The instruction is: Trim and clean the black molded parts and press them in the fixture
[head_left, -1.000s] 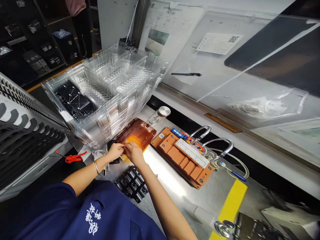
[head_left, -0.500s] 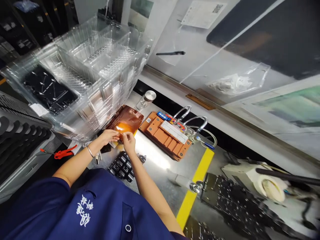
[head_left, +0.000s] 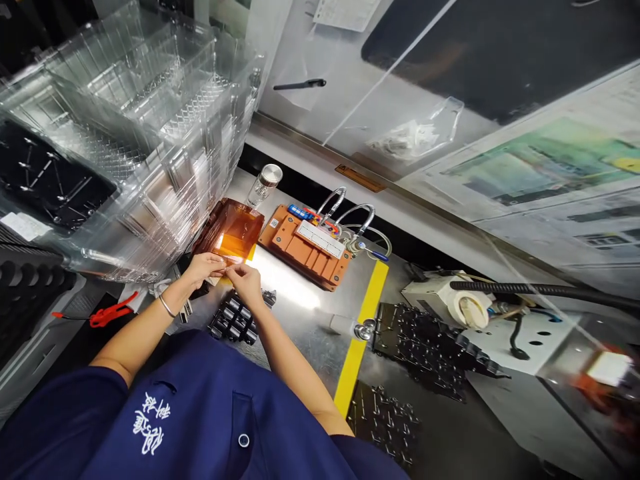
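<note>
My left hand and my right hand meet at the near edge of a shiny, see-through amber plastic box. The fingertips of both are pinched together; whatever lies between them is too small to make out. Just below my right hand, a black moulded tray with rows of pockets rests on the metal bench, partly covered by that forearm. To the right stands an orange-brown fixture with a white scale strip, blue connectors and looped hoses.
Stacked clear plastic trays rise at the left. Behind the amber box is a lidded glass jar. Red-handled pliers or a similar tool lie at far left. Past the yellow tape sit black pin-studded plates and a white machine part.
The view has swung right, so the bench things appear farther left and slightly higher. Both hands stay pinched at the amber box's near edge.
</note>
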`<action>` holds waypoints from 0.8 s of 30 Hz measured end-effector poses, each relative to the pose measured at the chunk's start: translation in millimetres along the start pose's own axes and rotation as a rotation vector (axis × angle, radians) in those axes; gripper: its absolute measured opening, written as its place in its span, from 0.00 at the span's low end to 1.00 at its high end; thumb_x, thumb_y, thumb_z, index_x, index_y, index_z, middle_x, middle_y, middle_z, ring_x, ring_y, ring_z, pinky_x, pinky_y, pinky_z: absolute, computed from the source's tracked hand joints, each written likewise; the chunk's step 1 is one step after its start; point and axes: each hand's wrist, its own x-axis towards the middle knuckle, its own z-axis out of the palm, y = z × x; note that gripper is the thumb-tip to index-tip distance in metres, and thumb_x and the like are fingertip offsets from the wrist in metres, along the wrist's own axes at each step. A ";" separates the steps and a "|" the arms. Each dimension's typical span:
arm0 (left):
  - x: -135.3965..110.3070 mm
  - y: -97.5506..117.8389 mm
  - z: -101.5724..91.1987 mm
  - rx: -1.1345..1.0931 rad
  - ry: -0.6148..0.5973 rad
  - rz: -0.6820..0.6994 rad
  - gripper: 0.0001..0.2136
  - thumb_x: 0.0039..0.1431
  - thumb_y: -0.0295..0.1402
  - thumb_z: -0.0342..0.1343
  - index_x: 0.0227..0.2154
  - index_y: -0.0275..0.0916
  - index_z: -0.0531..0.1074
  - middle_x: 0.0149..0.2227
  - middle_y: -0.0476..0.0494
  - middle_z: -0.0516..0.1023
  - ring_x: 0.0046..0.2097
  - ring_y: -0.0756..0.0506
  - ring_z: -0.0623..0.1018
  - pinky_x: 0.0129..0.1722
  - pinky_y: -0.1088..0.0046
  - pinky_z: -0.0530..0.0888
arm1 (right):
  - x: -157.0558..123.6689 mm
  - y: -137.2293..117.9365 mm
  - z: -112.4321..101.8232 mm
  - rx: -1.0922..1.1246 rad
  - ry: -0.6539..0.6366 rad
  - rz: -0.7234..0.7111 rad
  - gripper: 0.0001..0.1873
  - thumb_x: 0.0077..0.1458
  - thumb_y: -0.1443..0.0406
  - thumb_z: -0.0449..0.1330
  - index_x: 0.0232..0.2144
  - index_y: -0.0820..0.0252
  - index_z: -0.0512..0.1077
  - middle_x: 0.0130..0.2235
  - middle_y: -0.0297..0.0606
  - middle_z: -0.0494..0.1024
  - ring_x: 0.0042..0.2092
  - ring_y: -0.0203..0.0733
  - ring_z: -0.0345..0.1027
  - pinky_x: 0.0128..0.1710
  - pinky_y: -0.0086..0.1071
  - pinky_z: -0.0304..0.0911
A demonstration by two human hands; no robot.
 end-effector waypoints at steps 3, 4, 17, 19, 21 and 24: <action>6.1 0.1 -7.7 0.086 0.111 0.069 0.06 0.44 0.24 0.63 0.25 0.32 0.71 0.21 0.48 0.75 0.24 0.52 0.75 0.30 0.75 0.74 | 9.3 1.7 -42.8 0.071 0.135 0.083 0.09 0.43 0.63 0.60 0.21 0.65 0.73 0.19 0.35 0.73 0.20 0.32 0.62 0.20 0.26 0.58; 9.0 -0.3 -11.2 0.117 0.158 0.094 0.05 0.46 0.25 0.62 0.26 0.32 0.71 0.21 0.49 0.74 0.23 0.53 0.74 0.30 0.76 0.74 | 10.7 3.5 -65.2 0.093 0.213 0.110 0.10 0.43 0.62 0.60 0.20 0.64 0.72 0.18 0.35 0.71 0.19 0.31 0.60 0.19 0.26 0.57; 21.0 5.6 -19.4 1.034 0.443 0.346 0.12 0.56 0.23 0.47 0.39 0.31 0.74 0.42 0.25 0.76 0.49 0.32 0.74 0.49 0.54 0.67 | -67.5 31.4 -209.0 0.165 0.595 -0.010 0.18 0.35 0.55 0.67 0.27 0.62 0.73 0.22 0.32 0.73 0.23 0.34 0.67 0.20 0.28 0.66; 14.4 9.7 -7.5 1.326 0.469 0.384 0.17 0.59 0.23 0.41 0.44 0.29 0.72 0.47 0.22 0.72 0.49 0.30 0.73 0.44 0.52 0.70 | -75.9 37.4 -215.0 0.077 0.564 -0.041 0.16 0.40 0.55 0.65 0.27 0.62 0.74 0.23 0.34 0.75 0.25 0.35 0.68 0.25 0.30 0.68; 8.6 17.8 16.3 1.479 0.500 0.467 0.18 0.59 0.24 0.40 0.48 0.31 0.70 0.53 0.22 0.68 0.51 0.28 0.70 0.41 0.50 0.71 | -83.8 45.7 -223.5 -0.045 0.540 -0.072 0.13 0.44 0.57 0.62 0.27 0.61 0.75 0.24 0.36 0.76 0.26 0.37 0.69 0.28 0.32 0.69; 7.3 32.0 89.0 1.409 0.274 0.692 0.15 0.59 0.27 0.45 0.47 0.34 0.70 0.54 0.26 0.65 0.54 0.27 0.65 0.45 0.46 0.69 | -94.4 57.8 -236.2 -0.192 0.456 -0.115 0.09 0.49 0.61 0.59 0.27 0.60 0.76 0.26 0.38 0.79 0.27 0.39 0.71 0.29 0.33 0.68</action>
